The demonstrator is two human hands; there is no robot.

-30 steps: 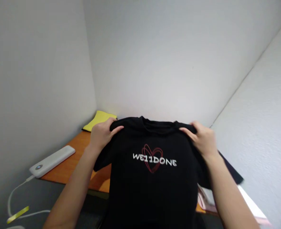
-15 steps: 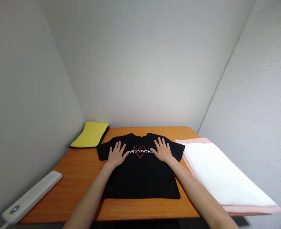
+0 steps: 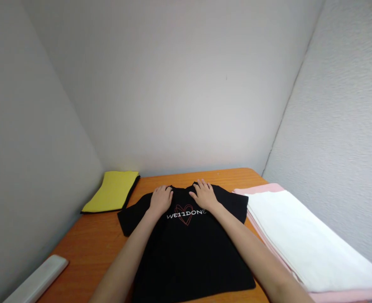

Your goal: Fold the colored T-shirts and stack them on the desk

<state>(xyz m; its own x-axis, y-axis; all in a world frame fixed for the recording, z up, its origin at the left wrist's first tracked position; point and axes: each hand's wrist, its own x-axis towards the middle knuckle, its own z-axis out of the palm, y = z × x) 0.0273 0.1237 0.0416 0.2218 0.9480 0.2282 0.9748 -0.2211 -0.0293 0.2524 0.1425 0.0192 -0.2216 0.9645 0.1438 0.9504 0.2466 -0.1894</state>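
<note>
A black short-sleeved T-shirt (image 3: 192, 252) lies spread on the wooden table, its neckline facing the wall and its hem towards me. White lettering and a red heart outline mark its chest. My left hand (image 3: 161, 199) rests on the shirt's left shoulder beside the neckline, fingers bent downward and a little apart, with the tips partly hidden. On the other side of the neckline, my right hand (image 3: 205, 196) lies palm down with its fingers spread. Neither hand visibly pinches the fabric.
A folded yellow cloth with a black underside (image 3: 114, 191) sits at the table's back left. White and pink folded cloths (image 3: 302, 235) lie along the right side, close to the shirt's sleeve. A white power strip-like bar (image 3: 39, 280) is at the front left. Walls enclose the table (image 3: 91, 244).
Both hands have slid inward and up the shirt from its chest to the shoulders beside the neckline. My left fingers are now more bent. The view has shifted, and the shirt appears larger and lower.
</note>
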